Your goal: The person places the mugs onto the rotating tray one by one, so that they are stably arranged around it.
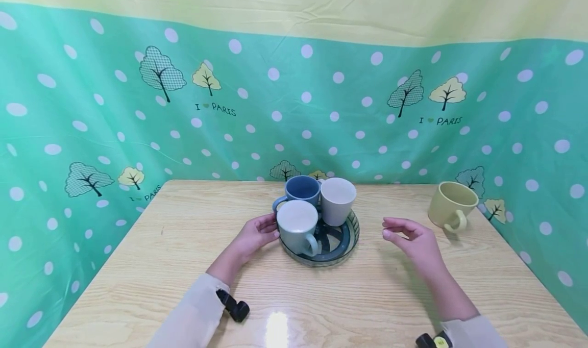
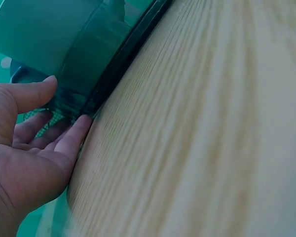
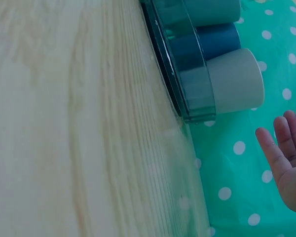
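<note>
Your left hand (image 1: 254, 234) touches the round tray (image 1: 345, 241) at table centre, fingers relaxed beside the pale green mug (image 1: 297, 226). Blue mug (image 1: 300, 190) and grey cup (image 1: 337, 200) share it. Your right hand (image 1: 412, 239) hovers empty, fingers loose; a yellow mug (image 1: 452, 204) stands beyond.

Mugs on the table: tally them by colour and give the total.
Blue mug: 1
Grey mug: 1
Pale green mug: 1
Yellow mug: 1
Total: 4

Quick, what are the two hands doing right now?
Left hand: open, fingertips touching the tray beside the pale green mug.
Right hand: open, loosely curled, holding nothing, above the table.
</note>
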Available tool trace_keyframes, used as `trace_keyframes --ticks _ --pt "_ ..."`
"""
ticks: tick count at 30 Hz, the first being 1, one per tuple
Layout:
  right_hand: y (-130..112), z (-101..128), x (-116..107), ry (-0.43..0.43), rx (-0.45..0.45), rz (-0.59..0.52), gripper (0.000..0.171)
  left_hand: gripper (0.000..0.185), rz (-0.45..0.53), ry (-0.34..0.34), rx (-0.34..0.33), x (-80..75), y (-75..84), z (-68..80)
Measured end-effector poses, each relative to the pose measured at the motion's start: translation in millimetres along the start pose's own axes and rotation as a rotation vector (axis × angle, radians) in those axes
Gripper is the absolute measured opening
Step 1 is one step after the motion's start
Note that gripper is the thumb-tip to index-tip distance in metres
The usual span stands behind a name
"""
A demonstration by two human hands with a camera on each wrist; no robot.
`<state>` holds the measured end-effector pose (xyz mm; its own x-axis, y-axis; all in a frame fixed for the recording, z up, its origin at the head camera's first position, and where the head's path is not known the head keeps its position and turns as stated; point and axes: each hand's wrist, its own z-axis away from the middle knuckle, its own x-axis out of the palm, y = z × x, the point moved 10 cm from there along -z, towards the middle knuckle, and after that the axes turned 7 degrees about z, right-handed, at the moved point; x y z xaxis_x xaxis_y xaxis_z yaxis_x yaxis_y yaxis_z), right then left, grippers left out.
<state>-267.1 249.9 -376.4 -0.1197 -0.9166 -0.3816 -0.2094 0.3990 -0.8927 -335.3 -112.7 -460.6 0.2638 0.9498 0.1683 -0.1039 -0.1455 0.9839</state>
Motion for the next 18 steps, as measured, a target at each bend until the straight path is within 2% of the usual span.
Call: trace_keyframes --ticks 10,13,18 --pt "5 1 -21 0.053 -0.008 -0.027 0.033 0.054 0.035 0.01 -0.002 -1.8 -1.3 -3.2" --pt "8 1 -25 0.057 -0.004 -0.017 0.035 0.051 0.033 0.024 0.004 -3.1 -1.1 -4.5" --pt "14 2 -33 0.054 0.017 -0.058 0.042 0.048 0.026 0.042 0.007 -3.4 -0.2 -6.3"
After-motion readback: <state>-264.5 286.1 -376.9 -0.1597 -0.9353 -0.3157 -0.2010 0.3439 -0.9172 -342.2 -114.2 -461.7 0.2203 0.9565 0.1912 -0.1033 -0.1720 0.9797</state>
